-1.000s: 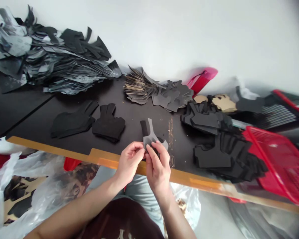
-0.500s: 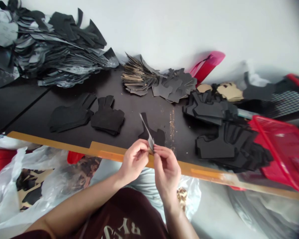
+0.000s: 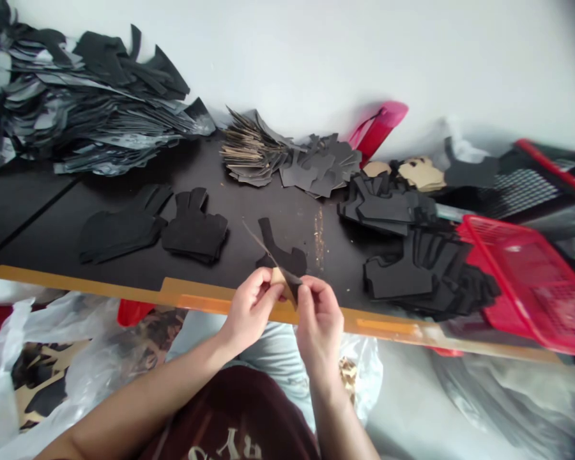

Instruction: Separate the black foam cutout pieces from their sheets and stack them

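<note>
Head view: one dark worktop [image 3: 196, 167] spanning the frame, bearing a heap of dark sheets [image 3: 100, 108] at upper left and a stack of black cut pieces [image 3: 402, 278] right of centre. Two bare hands, left hand [image 3: 249, 310] and right hand [image 3: 321, 319], lower centre; step in hand, as judged, a parting of layers, the next move calling for firm pinches and an even pull. One black cutout [image 3: 294, 259] just beyond; one thin tan-and-dark piece [image 3: 278, 277] between the grips, left pinching its tan side, right its dark corner.

Bright light, blur toward edges
</note>
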Demonstrator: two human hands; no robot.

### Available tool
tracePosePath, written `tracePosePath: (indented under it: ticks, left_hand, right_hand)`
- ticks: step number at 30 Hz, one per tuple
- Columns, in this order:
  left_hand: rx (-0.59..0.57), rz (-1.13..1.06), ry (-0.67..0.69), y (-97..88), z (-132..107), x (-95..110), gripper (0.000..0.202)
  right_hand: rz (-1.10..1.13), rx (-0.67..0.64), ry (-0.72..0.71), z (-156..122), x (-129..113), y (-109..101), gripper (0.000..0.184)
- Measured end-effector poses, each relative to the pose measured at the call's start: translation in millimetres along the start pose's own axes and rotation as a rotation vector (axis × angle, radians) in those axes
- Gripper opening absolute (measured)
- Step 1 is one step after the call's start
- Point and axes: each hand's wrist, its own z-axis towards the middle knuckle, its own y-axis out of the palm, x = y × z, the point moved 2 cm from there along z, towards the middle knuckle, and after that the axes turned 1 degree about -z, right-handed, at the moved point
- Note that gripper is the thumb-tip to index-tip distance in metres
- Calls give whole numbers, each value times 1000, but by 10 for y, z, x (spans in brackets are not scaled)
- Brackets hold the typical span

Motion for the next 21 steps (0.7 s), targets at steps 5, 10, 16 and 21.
tracePosePath:
  ticks: [5,10,16,21]
  left_hand:
    - [67,154,52,-75,-12,-16,20]
    - [97,241,185,-205,-7,-19,12]
    - [171,456,363,-417,37,8,7]
    - [240,549,456,-399,-33,73,10]
  right_hand:
    - [338,68,299,185,96,-175,30]
    - [489,154,325,326,119,-285,30]
    - [455,268,253,404,104,-561,31]
    - [43,624,52,368,-4,-1289,22]
